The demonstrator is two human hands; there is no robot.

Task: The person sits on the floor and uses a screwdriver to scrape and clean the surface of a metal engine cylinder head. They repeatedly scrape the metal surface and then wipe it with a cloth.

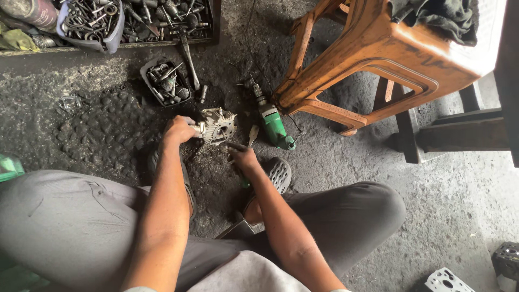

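Seated on the oily floor, a person's left hand grips a finned engine casting; the right hand, just below it, pinches a tool that could slip on grease.

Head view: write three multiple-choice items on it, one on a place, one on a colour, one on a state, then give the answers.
1. Where does the power drill lie?
A. on the orange stool
B. on the ground beside the stool
C. in the small tray

2. What colour is the drill's body?
A. green
B. red
C. yellow

3. What is the left hand doing?
A. hanging free
B. resting on a knee
C. gripping the finned metal part

Answers: B, it rests on the dark ground by the stool leg; A, its casing is green; C, the fingers close on the part's side.
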